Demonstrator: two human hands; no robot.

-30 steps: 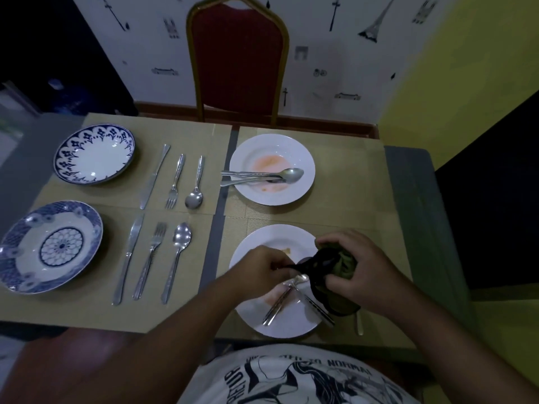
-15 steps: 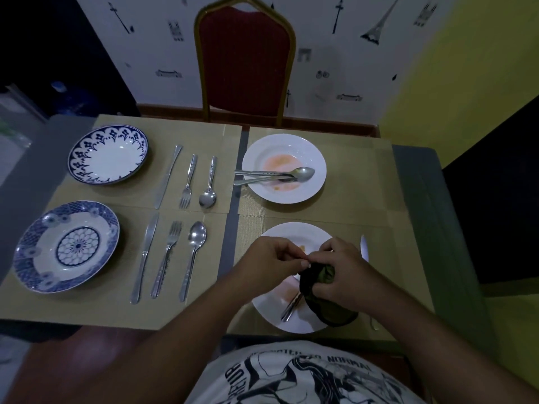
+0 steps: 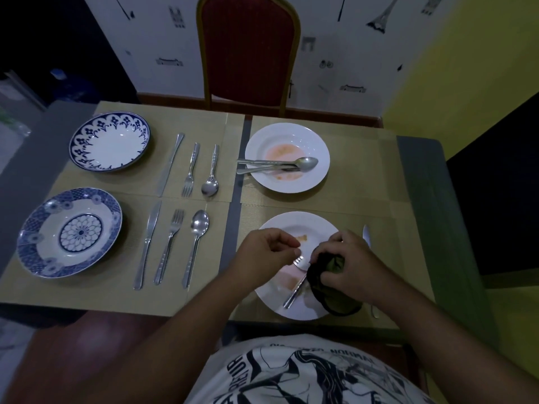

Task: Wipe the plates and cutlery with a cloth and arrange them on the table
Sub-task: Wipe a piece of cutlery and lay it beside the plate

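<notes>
Table (image 3: 420, 182): stained white plate (image 3: 274, 298), crumpled dark cloth (image 3: 332, 298).

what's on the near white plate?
On the near white plate: a fork in the left hand, orange smears, another utensil handle. The cloth and right hand cover its right side.

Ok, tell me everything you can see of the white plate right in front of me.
The near white plate is round, glossy, ceramic-looking, and lies flat on a tan placemat. Orange smears mark its middle. A fork rests on it, and both hands hover over it, the right bunching a dark cloth at its right rim.
</notes>
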